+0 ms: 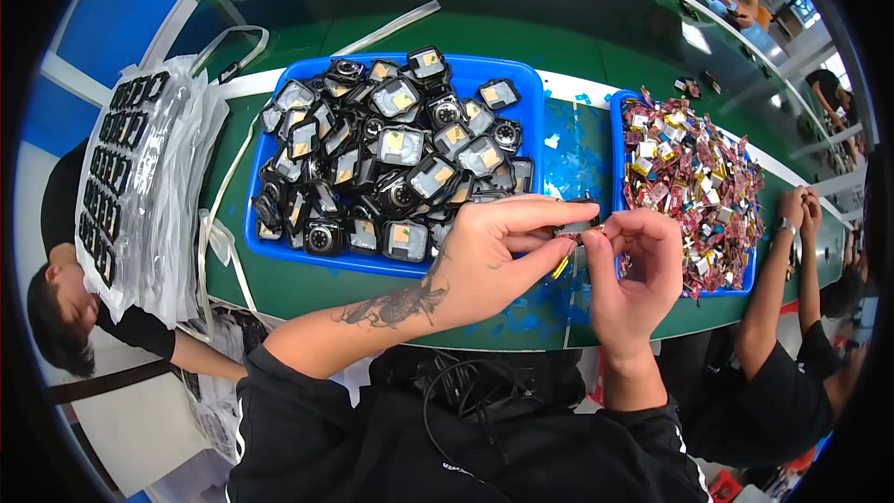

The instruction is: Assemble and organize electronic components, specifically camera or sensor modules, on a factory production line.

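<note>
My left hand [498, 247] is closed around a small dark watch case [579, 224] with a pale inside, held above the gap between two blue trays. Fingers and thumb grip it from the left side. My right hand [635, 265] meets it from the right, thumb and forefinger pinched at its edge. A yellow strip [561, 267] hangs below the left thumb. What lies between the right fingertips is mostly hidden. Nearest the left hand is a heap of black watch cases [396, 144] with pale and tan insides. Beyond the right hand lies a pile of small reddish circuit pieces [694, 196].
The left blue tray [536, 121] holds the cases; the right blue tray [617, 154] holds the circuit pieces. Blue film scraps litter the green bench [531, 321]. Stacked plastic sheets of dark parts [140, 186] stand at left. Co-workers sit on both sides and across.
</note>
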Demonstrator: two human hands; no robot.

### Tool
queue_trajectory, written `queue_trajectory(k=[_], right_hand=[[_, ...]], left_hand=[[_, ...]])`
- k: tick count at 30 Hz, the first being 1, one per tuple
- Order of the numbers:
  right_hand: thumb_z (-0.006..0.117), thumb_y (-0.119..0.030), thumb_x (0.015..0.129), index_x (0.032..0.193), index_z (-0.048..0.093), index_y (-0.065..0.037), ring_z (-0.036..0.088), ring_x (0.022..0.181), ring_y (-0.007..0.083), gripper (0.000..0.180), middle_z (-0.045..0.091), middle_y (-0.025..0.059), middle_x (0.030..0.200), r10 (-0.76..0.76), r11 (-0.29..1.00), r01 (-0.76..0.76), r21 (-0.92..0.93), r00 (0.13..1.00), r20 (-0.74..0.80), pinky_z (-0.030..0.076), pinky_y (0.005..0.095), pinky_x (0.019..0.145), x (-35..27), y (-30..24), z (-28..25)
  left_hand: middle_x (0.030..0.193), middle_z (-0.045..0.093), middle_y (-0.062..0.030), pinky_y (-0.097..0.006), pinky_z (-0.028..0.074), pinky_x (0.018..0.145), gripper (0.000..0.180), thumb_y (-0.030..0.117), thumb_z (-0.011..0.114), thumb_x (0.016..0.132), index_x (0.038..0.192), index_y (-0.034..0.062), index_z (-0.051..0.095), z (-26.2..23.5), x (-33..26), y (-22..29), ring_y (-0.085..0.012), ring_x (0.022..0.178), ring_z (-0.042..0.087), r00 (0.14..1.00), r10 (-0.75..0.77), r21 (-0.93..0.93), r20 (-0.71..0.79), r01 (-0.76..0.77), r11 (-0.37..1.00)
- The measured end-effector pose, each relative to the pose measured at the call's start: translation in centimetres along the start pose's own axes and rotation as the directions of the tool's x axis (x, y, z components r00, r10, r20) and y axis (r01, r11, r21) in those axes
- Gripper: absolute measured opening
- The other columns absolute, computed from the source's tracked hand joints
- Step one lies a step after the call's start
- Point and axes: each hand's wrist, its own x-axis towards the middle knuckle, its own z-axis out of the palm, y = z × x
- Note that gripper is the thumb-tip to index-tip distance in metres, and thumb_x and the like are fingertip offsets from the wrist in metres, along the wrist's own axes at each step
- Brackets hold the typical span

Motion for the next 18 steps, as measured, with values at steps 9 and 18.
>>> queue_trajectory(k=[9,18], right_hand=[[0.074,0.009,0.077,0.108,0.057,-0.001,0.051,0.063,0.0052,0.036,0.062,0.0051,0.085,0.067,0.996,-0.070,0.048,0.996,0.051,0.041,0.0191,0.058,0.6,-0.2,-0.3],[0.074,0.008,0.077,0.123,0.054,0.000,0.055,0.074,0.0057,0.051,0.064,0.0055,0.094,0.068,0.988,-0.042,-0.146,0.981,0.181,0.046,0.0187,0.061,2.1,-0.3,-1.1]], left_hand=[[0.119,0.064,-0.0133,-0.024,0.055,0.084,0.048,-0.011,0.063,0.087,0.133,-0.0049,0.053,-0.1,0.0,-0.2,-0.0131,0.103,0.064,0.998,-0.032,-0.084,-0.060,0.027,0.996],[0.112,0.066,-0.0116,-0.020,0.053,0.078,0.042,-0.011,0.062,0.086,0.127,-0.0049,0.054,0.2,0.2,-0.4,-0.0074,0.093,0.064,0.992,-0.082,-0.106,-0.098,0.072,0.992]])
